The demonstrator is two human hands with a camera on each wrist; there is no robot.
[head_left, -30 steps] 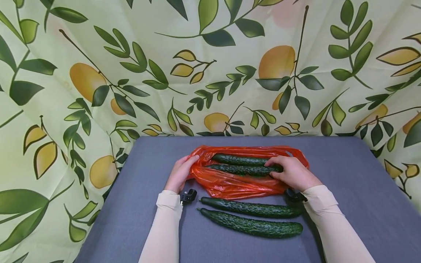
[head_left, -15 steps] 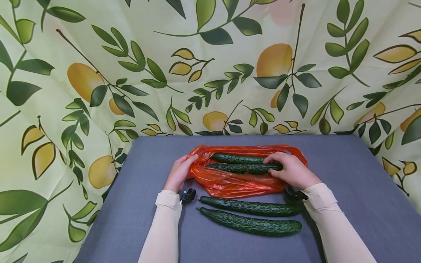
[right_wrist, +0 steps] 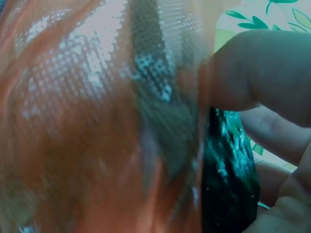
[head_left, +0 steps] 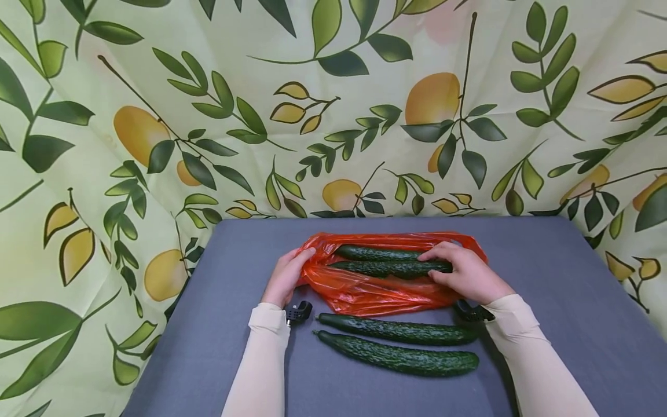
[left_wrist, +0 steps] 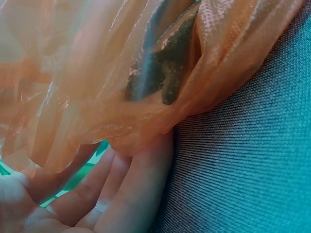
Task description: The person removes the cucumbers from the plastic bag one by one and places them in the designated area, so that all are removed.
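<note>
Clamped with the left hand [head_left: 283,277] on the left end of a crinkled, translucent red plastic bag [head_left: 365,295], with the thumb over the film and the other fingers underneath it in the left wrist view. Spread sideways across a flat, grey, fabric-surfaced worktop [head_left: 563,272], well towards its far edge, and gaping along the top. Showing through that gap, side by side and inside the bag: a long, dark green, bumpy-skinned far cucumber [head_left: 377,253] and a matching near cucumber [head_left: 375,268]. Pinching the near cucumber close to its right end with the right hand [head_left: 469,276] — with the thumb on the near side and the fingers bent over towards the far side. Reaching up to the far cucumber with the fingertips as well, though impossible to tell whether touching. In the right wrist view, dark glossy skin between the digits and the film, partly blurred. Lying on the worktop on the near side of the bag, just beside each other and roughly parallel, with stem ends to the left: a long, dark green upper loose cucumber [head_left: 396,330] and a slightly curved, dark green lower loose cucumber [head_left: 401,357]. Worn at the wrists: a small black left device [head_left: 299,312] and a small black right device [head_left: 473,312], below cream-coloured long sleeves [head_left: 260,362]. Hanging behind the worktop — a pale cloth [head_left: 365,87] printed with green leaves and orange fruit.
</note>
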